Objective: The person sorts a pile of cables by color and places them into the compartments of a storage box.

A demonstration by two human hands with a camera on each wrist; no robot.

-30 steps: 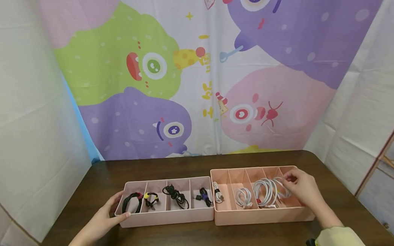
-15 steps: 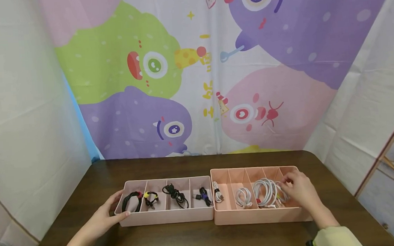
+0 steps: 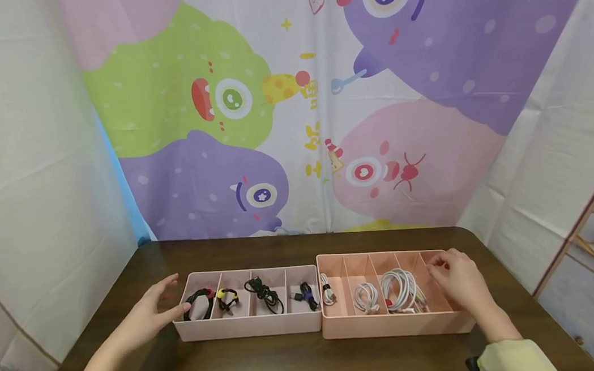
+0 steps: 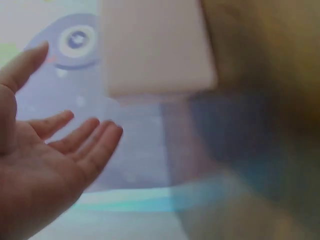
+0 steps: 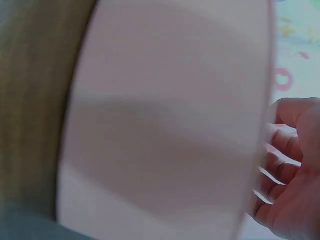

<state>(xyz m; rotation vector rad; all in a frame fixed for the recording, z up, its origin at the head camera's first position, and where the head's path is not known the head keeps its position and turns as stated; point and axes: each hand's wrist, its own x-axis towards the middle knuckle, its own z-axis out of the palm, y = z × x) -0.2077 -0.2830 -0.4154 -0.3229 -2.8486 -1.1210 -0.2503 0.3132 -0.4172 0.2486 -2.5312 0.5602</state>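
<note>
A pale pink divided box [image 3: 249,328] and a peach divided box [image 3: 397,325] stand end to end. My left hand [image 3: 146,311] is at the pink box's left end, fingers spread and holding nothing, thumb close to the rim. That box holds black cables, among them a coil with a red tie [image 3: 210,294] and a tangled cable [image 3: 266,296]. Over the right end of the peach box is my right hand [image 3: 458,280], fingers loosely bent with nothing between them. Beside it lie a large white cable coil [image 3: 413,287] and a white cable with a yellowish part [image 3: 421,301].
The peach box also holds a white cable with a black band [image 3: 326,290] and a small white coil [image 3: 368,308]. A dark brown table [image 3: 267,363] carries both boxes. Behind it hangs a cartoon-print curtain [image 3: 302,111].
My right hand has let go of the white cable, which now lies lower in the peach box. My left hand has come off the pink box's end and moved slightly left.
</note>
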